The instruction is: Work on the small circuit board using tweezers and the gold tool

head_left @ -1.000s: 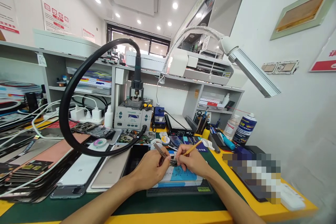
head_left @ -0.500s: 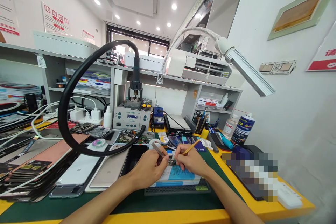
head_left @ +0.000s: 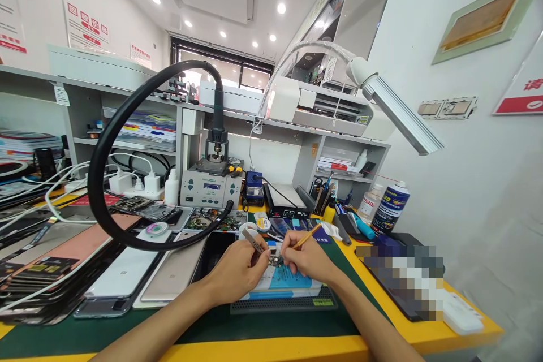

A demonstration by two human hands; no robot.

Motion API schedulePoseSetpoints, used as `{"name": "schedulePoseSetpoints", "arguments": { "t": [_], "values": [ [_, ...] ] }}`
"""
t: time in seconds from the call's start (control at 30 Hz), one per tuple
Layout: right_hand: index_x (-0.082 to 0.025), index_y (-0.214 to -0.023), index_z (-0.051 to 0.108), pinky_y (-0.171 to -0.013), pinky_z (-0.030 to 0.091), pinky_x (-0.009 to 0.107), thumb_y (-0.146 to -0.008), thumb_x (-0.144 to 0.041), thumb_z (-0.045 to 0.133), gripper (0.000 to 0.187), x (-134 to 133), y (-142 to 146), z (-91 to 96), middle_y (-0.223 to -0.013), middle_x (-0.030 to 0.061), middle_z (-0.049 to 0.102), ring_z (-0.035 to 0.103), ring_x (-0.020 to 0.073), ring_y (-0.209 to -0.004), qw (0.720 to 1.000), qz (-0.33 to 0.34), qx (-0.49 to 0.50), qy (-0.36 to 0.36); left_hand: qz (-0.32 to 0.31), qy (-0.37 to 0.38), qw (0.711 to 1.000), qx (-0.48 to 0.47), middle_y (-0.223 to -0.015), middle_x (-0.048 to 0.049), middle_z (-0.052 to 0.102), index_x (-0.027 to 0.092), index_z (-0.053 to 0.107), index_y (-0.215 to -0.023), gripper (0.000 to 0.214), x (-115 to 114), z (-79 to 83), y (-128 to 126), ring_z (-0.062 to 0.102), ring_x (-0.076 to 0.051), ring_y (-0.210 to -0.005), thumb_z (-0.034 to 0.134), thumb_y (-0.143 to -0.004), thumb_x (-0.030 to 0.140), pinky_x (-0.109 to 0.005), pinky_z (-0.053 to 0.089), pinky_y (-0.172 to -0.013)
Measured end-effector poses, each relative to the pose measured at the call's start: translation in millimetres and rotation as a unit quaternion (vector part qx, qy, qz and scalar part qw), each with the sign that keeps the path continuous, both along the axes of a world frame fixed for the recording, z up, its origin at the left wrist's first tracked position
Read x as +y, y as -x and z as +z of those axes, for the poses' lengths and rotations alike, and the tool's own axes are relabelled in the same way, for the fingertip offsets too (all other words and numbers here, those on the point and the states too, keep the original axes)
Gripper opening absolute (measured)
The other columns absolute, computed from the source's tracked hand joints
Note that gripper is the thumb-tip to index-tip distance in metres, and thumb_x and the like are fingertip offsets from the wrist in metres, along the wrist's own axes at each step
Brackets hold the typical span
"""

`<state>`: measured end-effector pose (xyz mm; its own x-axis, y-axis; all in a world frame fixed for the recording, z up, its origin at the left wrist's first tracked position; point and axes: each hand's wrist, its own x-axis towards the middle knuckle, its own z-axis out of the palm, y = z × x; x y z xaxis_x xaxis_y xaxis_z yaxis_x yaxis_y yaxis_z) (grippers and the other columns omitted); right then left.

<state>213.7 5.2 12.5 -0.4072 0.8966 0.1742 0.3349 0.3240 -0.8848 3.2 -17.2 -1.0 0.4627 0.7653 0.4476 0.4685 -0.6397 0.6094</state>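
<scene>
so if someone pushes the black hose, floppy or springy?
Probably springy: the black hose holds a wide raised loop. It may tug back, since it runs from the upright handle to the grey machine. Its low stretch crosses over the phones, so it could brush them.

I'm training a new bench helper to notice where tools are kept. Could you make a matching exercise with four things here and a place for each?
Things:
1. Grey tweezers
2. Slim gold-coloured tool
3. Hot-air gun
4. Spray can

Places:
A. Just right of the clear bottle
B. In the right hand
C. Upright above the soldering station
D. In the left hand

Right pairs: 1-D, 2-B, 3-C, 4-A.
</scene>
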Motion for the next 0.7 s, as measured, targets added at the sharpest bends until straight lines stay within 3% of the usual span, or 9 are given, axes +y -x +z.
{"name": "schedulePoseSetpoints", "arguments": {
  "t": [0.37, 0.7],
  "values": [
    [-0.019, -0.068, 0.056, -0.032, 0.033, 0.016, -0.074, -0.018, 0.056, 0.007, -0.7, 0.2, 3.1, -0.052, -0.0050, 0.058, 0.046, 0.0077, -0.035, 1.000, -0.008, -0.011, 0.010, -0.002, -0.004, 1.000, -0.003, -0.079, -0.0011, 0.057, 0.021, 0.038, -0.064, 0.038, -0.8, -0.2, 0.6, 0.049, -0.015, -0.065, 0.041, -0.101, 0.030, -0.030, 0.032, -0.062],
    [-0.019, -0.069, 0.056, -0.031, 0.032, 0.016, -0.074, -0.018, 0.056, 0.005, -0.7, 0.0, 2.0, -0.052, -0.0049, 0.058, 0.046, 0.0080, -0.036, 1.000, -0.011, -0.015, 0.011, 0.002, -0.002, 1.000, 0.005, -0.068, 0.0016, 0.052, 0.020, 0.054, -0.081, 0.025, -2.3, 1.9, 1.6, 0.047, -0.016, -0.060, 0.041, -0.100, 0.030, -0.030, 0.031, -0.058]
  ]
}}
